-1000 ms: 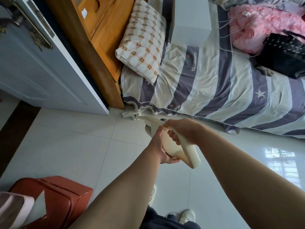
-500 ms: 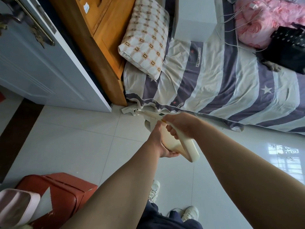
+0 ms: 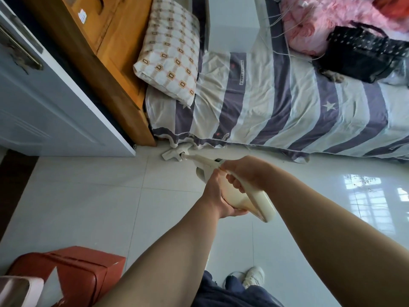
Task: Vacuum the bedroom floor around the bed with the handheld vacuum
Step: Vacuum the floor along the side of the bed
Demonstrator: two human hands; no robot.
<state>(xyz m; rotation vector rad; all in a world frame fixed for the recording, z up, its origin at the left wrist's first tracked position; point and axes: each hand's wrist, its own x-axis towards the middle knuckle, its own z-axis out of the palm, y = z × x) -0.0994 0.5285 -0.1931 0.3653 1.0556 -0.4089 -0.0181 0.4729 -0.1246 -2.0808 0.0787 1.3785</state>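
The right hand (image 3: pixel 245 171) curled round the handle of the cream plastic handheld vacuum (image 3: pixel 254 199), and the left hand (image 3: pixel 218 196) gripped its body from beneath. Its floor head (image 3: pixel 173 153) lay against the purple-and-white striped bed (image 3: pixel 265 107), at its near edge.

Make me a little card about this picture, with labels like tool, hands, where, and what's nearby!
tool: cream handheld vacuum
right hand: grips the handle from above
left hand: holds the body from below
vacuum head: on the floor, at the edge of the striped bed, near the wooden cabinet
on the bed: checked pillow, black bag, pink blanket
bottom left corner: red box
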